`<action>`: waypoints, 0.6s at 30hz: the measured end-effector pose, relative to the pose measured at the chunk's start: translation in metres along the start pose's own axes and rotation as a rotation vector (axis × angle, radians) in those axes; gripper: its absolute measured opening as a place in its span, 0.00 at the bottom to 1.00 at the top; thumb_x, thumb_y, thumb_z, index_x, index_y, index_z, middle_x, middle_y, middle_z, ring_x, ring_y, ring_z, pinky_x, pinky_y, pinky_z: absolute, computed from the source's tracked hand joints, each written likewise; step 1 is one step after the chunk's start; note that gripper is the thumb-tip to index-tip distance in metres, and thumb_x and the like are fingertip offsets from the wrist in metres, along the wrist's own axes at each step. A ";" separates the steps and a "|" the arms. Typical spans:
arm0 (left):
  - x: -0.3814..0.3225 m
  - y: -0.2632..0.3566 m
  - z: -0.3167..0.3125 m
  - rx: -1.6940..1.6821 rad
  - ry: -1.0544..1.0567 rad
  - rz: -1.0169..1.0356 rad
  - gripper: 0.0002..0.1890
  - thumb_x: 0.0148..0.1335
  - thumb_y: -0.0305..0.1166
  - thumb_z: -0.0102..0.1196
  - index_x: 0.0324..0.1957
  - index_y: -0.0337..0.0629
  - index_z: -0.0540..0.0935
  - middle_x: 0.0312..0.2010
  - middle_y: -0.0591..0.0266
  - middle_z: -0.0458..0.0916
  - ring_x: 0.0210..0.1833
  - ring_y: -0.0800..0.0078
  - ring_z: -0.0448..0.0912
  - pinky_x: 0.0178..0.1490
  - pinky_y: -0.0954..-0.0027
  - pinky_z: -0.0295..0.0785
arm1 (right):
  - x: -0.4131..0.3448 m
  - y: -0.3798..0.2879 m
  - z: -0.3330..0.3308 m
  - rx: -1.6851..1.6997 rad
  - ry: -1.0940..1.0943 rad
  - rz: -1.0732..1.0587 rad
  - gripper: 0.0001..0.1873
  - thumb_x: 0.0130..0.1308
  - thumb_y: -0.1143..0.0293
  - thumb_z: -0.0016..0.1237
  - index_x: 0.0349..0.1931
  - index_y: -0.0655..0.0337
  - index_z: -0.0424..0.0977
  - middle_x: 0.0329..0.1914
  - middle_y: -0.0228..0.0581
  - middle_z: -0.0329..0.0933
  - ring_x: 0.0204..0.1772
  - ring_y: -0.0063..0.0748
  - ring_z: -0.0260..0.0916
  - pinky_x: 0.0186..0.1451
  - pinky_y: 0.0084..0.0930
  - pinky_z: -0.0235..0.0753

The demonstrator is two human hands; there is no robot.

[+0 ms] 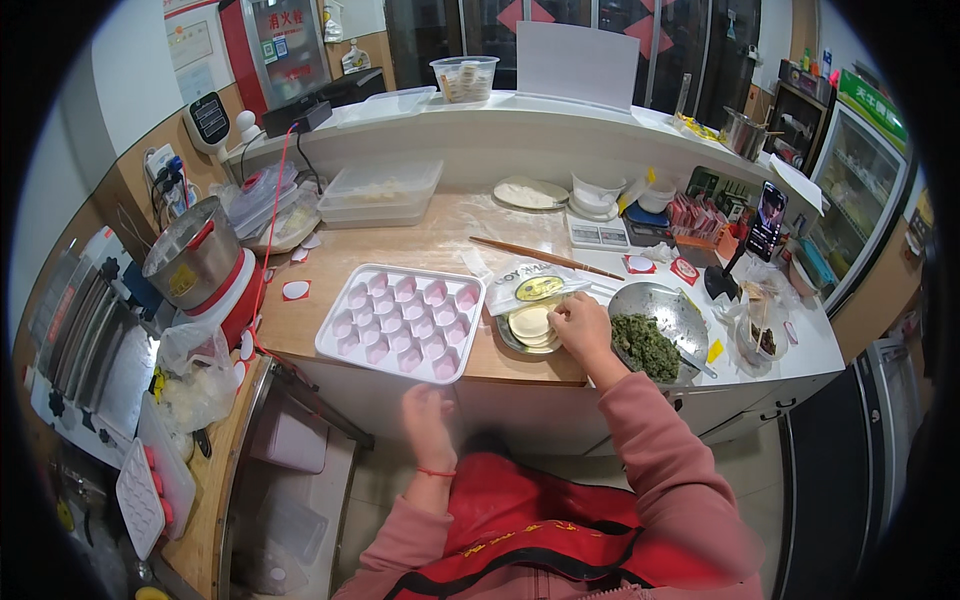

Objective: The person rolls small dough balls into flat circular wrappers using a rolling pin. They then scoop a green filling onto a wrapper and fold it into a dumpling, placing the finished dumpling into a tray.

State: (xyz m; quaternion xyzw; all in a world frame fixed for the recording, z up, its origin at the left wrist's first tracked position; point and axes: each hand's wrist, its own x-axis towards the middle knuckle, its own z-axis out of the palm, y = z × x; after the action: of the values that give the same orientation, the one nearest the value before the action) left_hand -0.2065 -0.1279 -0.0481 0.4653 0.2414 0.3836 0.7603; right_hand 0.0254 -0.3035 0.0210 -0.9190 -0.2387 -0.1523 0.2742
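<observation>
My right hand (583,328) has its bent fingertips at the right edge of a stack of round dough wrappers (531,321); whether they pinch one is unclear. A metal dish (514,343) holds the stack, and a printed plastic bag (531,286) partly covers it from behind. Motion blurs my left hand (427,426), which hovers before the counter's front edge with no object visible in it. Behind it lies a white tray (324,341) with rows of pinkish hollows. Right of my right hand, a metal bowl (681,306) contains chopped green filling (643,351) and a metal utensil (696,363).
A wooden rolling pin (544,256) lies behind the bag. At the back are a plate of flour (529,193), lidded plastic containers (381,192) and a scale (598,232). A phone on a stand (766,220) stands right; a metal pot (189,251) and a slicing machine (90,352) stand left.
</observation>
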 end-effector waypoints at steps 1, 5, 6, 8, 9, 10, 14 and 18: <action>-0.002 -0.001 0.002 0.019 -0.013 -0.001 0.14 0.72 0.31 0.55 0.56 0.37 0.75 0.44 0.61 0.79 0.39 0.74 0.79 0.46 0.70 0.77 | -0.001 0.000 0.001 0.000 0.007 0.009 0.11 0.60 0.59 0.59 0.29 0.57 0.85 0.39 0.39 0.81 0.46 0.46 0.79 0.53 0.42 0.76; -0.004 0.004 0.006 0.021 0.011 -0.068 0.14 0.76 0.36 0.52 0.54 0.37 0.77 0.42 0.59 0.81 0.38 0.75 0.80 0.44 0.71 0.77 | -0.003 0.000 0.003 0.032 0.040 0.003 0.11 0.59 0.60 0.60 0.30 0.59 0.86 0.38 0.39 0.83 0.44 0.46 0.80 0.51 0.42 0.78; -0.002 0.006 0.006 0.017 -0.002 -0.062 0.14 0.76 0.38 0.52 0.53 0.37 0.77 0.41 0.59 0.81 0.38 0.75 0.80 0.43 0.71 0.77 | -0.003 -0.001 0.003 0.042 0.035 0.006 0.11 0.59 0.60 0.60 0.30 0.59 0.86 0.38 0.39 0.83 0.44 0.46 0.81 0.51 0.42 0.78; 0.005 0.009 0.009 0.020 0.001 -0.093 0.15 0.77 0.40 0.50 0.51 0.37 0.79 0.39 0.59 0.82 0.37 0.75 0.80 0.41 0.71 0.77 | -0.003 -0.004 0.002 0.090 0.018 0.060 0.11 0.59 0.60 0.60 0.30 0.59 0.86 0.38 0.40 0.83 0.43 0.47 0.81 0.50 0.42 0.78; 0.008 0.009 0.010 0.056 0.006 -0.144 0.15 0.77 0.40 0.50 0.50 0.37 0.79 0.38 0.59 0.83 0.36 0.75 0.80 0.40 0.71 0.76 | -0.003 -0.006 0.001 0.116 0.010 0.087 0.11 0.59 0.60 0.60 0.30 0.59 0.86 0.38 0.40 0.84 0.43 0.48 0.81 0.50 0.43 0.78; 0.012 0.008 0.013 0.082 0.012 -0.167 0.15 0.77 0.41 0.50 0.48 0.37 0.80 0.37 0.60 0.83 0.35 0.75 0.80 0.40 0.72 0.76 | -0.004 -0.008 0.000 0.081 -0.003 0.092 0.11 0.59 0.60 0.60 0.30 0.59 0.86 0.38 0.41 0.84 0.43 0.48 0.81 0.50 0.43 0.79; 0.017 0.002 0.024 0.094 -0.013 -0.164 0.14 0.77 0.44 0.52 0.40 0.44 0.80 0.31 0.66 0.83 0.29 0.79 0.79 0.35 0.75 0.75 | -0.005 -0.014 -0.002 0.000 -0.027 0.082 0.13 0.61 0.58 0.60 0.31 0.58 0.85 0.38 0.41 0.83 0.43 0.49 0.81 0.49 0.43 0.79; 0.005 0.003 0.033 -0.019 -0.121 -0.244 0.16 0.78 0.43 0.50 0.46 0.38 0.81 0.34 0.63 0.84 0.35 0.75 0.82 0.42 0.71 0.78 | -0.005 -0.012 -0.003 0.081 -0.019 0.093 0.13 0.62 0.58 0.60 0.31 0.59 0.85 0.39 0.42 0.83 0.44 0.50 0.81 0.49 0.43 0.79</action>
State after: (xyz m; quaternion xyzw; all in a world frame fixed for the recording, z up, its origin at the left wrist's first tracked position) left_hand -0.1806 -0.1401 -0.0310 0.4476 0.2461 0.2618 0.8189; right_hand 0.0142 -0.2986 0.0267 -0.9186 -0.2045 -0.1212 0.3156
